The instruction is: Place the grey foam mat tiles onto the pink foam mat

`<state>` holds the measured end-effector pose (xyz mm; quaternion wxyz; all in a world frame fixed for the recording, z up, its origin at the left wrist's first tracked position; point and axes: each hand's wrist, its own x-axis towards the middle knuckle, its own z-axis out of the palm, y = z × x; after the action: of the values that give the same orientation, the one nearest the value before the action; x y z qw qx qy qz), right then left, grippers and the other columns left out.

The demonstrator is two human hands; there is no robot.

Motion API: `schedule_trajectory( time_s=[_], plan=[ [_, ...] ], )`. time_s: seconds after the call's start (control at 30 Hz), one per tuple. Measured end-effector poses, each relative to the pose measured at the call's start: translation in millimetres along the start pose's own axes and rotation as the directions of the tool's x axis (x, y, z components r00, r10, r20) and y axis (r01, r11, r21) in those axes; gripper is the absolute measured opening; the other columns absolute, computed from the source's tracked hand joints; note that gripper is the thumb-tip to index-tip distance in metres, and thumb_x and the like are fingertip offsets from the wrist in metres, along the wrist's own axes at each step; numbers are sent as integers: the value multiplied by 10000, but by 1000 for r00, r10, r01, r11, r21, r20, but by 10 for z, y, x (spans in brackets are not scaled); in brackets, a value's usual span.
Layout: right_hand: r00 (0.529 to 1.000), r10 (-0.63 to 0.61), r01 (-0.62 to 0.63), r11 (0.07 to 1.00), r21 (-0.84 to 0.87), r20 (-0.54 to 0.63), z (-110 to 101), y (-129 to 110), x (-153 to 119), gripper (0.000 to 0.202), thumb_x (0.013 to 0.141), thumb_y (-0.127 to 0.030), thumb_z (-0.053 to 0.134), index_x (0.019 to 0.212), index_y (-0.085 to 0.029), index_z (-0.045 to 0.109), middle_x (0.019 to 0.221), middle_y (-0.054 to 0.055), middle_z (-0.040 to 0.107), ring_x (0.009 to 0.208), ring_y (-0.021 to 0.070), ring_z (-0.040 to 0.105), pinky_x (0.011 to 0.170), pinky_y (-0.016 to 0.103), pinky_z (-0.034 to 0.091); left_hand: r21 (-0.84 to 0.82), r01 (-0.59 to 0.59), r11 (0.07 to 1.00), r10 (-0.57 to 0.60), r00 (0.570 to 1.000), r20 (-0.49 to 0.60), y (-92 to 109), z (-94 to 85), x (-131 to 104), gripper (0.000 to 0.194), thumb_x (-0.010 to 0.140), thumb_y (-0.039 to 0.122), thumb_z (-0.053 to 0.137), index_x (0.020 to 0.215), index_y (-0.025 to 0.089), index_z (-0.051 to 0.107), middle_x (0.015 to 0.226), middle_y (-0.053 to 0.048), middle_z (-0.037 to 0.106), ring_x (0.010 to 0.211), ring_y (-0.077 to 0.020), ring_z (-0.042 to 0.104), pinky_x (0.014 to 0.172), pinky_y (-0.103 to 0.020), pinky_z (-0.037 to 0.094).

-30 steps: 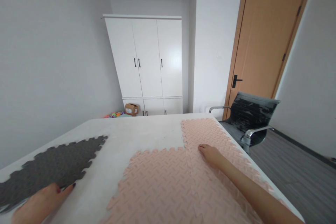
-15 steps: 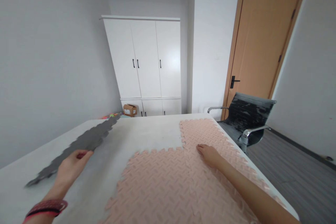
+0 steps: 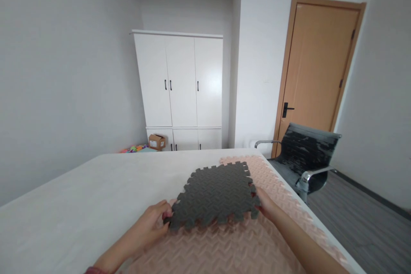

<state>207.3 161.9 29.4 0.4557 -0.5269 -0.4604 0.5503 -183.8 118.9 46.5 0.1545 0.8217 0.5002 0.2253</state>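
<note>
My left and right fingers point(image 3: 161, 207) gripped a gray foam tile point(image 3: 218, 195), partly hiding pink matting point(image 3: 212, 248) beneath them; rightward stood an office chair point(image 3: 306, 150).

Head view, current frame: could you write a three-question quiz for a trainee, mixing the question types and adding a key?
1. True or false: the left hand and the right hand both touch the dark gray mat.
2. Which of these lies beneath that mat?
A) a blue towel
B) pink matting
C) a newspaper
3. Fill in the blank: in this view, the black chair stands at the ____ side of the white table.

Key: 1. True; 2. B; 3. right
</note>
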Motion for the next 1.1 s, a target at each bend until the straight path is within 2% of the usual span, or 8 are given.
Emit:
schedule_trajectory(
  time_s=[0.1,0.23,0.37,0.53,0.67,0.8,0.97,1.1],
  plan=[
    [996,89,-86,991,99,-28,-161,-14,68,426,861,-437,289,981,-161,592,772,70,667,622,144,612,577,269,456,16,31,999,-31,999,27,-68,29,39,55,684,189,476,734,210,483,776,27,556,726,-136,509,678,-241,366],
    [995,55,-60,997,50,85,-222,-55,178,337,776,-402,531,1039,-198,587,952,52,671,767,133,638,629,241,458,-12,36,999,-35,997,62,-219,-45,109,89,700,202,465,787,216,478,792,39,547,739,-135,512,678,-231,374],
    [980,-83,128,959,-252,180,56,-159,417,384,751,-306,514,1125,-229,553,1016,37,665,844,144,620,669,267,485,-5,68,998,-68,998,9,-364,-252,276,85,768,267,422,841,229,444,829,40,549,769,-138,525,686,-229,394],
    [972,-167,221,883,-413,164,466,-169,973,433,706,-167,498,1136,-190,548,920,27,678,794,142,606,690,265,476,68,76,995,-72,996,-53,-640,-487,539,118,769,311,434,853,231,412,886,21,560,866,-160,527,811,-261,389],
    [957,-258,284,753,-593,130,607,5,1268,442,672,-134,568,1111,-182,570,974,42,673,880,171,585,813,303,444,124,121,985,-116,992,-42,-960,-352,667,115,714,238,429,827,220,441,870,11,577,854,-167,537,807,-268,388],
    [939,-304,321,621,-715,158,590,172,1336,307,696,-180,593,1001,-158,624,1000,76,667,942,204,572,866,317,416,143,140,980,-143,990,15,-1160,-129,692,116,676,198,417,779,210,468,816,10,588,809,-165,549,769,-264,396],
    [925,-332,344,521,-781,186,513,255,1327,404,752,-203,559,1150,-134,569,1138,114,606,1032,193,542,916,290,390,169,154,973,-166,985,56,-1132,-60,651,186,668,195,411,825,220,509,834,27,615,796,-153,569,736,-243,402],
    [917,-338,355,455,-817,210,518,271,1321,367,791,-217,536,1144,-129,583,1163,125,584,1067,191,528,948,288,365,257,199,946,-212,977,23,-1064,-48,663,182,663,194,434,820,220,521,831,6,618,782,-160,570,725,-254,392]
  ],
)
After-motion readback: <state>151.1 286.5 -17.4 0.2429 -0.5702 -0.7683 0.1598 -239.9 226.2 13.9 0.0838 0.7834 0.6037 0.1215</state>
